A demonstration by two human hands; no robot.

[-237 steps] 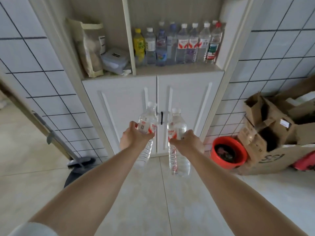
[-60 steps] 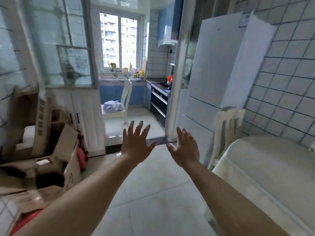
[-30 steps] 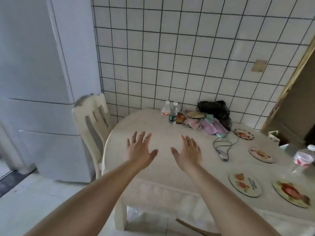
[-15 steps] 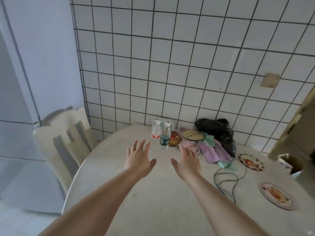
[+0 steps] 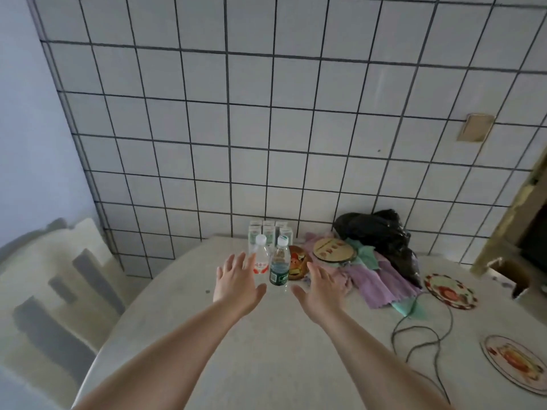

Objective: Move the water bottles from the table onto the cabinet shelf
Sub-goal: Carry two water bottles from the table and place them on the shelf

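Observation:
Two clear water bottles stand upright side by side near the far edge of the round white table. The red-labelled bottle is on the left, the green-labelled bottle on the right. My left hand reaches out with fingers spread, just in front of the red-labelled bottle and partly covering its lower left. My right hand is spread too, a little to the right of the green-labelled bottle. Both hands hold nothing. The cabinet is out of view.
A pack of small cartons stands behind the bottles against the tiled wall. To the right lie round mats, purple and green cloths, a black bag, a cable and decorated plates. A white chair stands at the left.
I have come closer to the table. Both empty hands have moved forward and now flank the two bottles; earlier I turned away from the cabinet after carrying two bottles there.

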